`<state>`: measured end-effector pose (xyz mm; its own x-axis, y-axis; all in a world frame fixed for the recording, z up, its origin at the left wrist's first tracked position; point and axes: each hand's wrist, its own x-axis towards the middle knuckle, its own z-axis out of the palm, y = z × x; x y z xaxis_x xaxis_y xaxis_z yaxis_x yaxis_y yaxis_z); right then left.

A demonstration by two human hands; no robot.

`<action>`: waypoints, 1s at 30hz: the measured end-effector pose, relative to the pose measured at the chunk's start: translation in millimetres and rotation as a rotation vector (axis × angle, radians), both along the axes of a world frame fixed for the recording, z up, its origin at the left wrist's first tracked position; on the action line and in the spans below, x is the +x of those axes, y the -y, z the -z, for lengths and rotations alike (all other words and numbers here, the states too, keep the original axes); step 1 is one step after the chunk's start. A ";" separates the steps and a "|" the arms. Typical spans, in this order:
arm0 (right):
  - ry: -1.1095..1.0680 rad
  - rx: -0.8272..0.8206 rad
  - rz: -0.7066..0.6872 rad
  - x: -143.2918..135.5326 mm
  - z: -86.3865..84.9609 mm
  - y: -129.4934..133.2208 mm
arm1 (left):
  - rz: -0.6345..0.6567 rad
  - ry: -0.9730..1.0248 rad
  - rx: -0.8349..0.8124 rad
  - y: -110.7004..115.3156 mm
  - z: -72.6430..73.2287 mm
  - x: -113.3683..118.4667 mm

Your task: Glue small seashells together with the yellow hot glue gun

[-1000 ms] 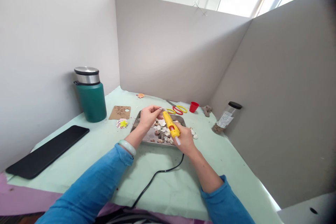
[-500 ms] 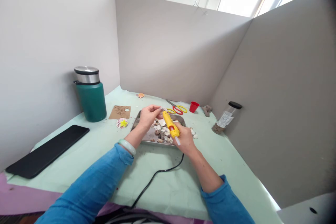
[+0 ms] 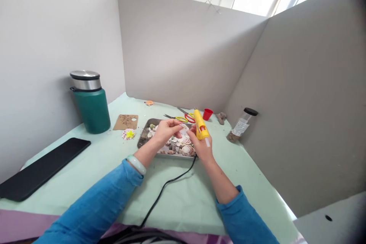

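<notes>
A yellow glue gun (image 3: 201,125) with a clear stick at its rear is in my right hand (image 3: 202,147), its nozzle pointing away from me. My left hand (image 3: 166,132) has its fingers pinched on a small whitish piece (image 3: 183,127) over the metal tray (image 3: 143,131). The thumb of my right hand is close to that piece; whether it touches cannot be made out. Shells and small stones (image 3: 178,145) lie in the tray below both hands. From the gun a black cord (image 3: 162,191) runs toward me.
Left are a green bottle (image 3: 92,108), a black flat case (image 3: 45,167), a brown card (image 3: 126,121) and a round piece with a yellow star (image 3: 129,134). Behind the tray lie scissors (image 3: 180,119) and a red cup (image 3: 207,114). A black-lidded jar (image 3: 240,126) stands right.
The glue gun has swung to the right, away from the piece in my left hand. My right thumb has come near that piece. The view has shifted slightly.
</notes>
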<state>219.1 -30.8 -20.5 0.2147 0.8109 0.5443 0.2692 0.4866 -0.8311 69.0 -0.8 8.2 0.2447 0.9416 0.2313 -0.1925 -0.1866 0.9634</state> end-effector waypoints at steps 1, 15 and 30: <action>-0.032 -0.017 -0.025 -0.2 0.5 -1.1 | 0.013 0.003 0.005 0.9 1.3 1.4; -0.105 -0.109 -0.073 -3.9 -0.1 -0.3 | -0.058 -0.098 0.162 3.3 10.1 4.4; -0.149 -0.073 -0.009 -4.9 1.8 -1.4 | -0.180 -0.137 0.175 -5.3 13.2 1.8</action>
<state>214.2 -29.3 -22.3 0.2814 0.8491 0.4469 0.1366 0.4256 -0.8946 70.8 4.5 -5.0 0.1176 0.9213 0.3706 -0.0113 -0.3719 0.9282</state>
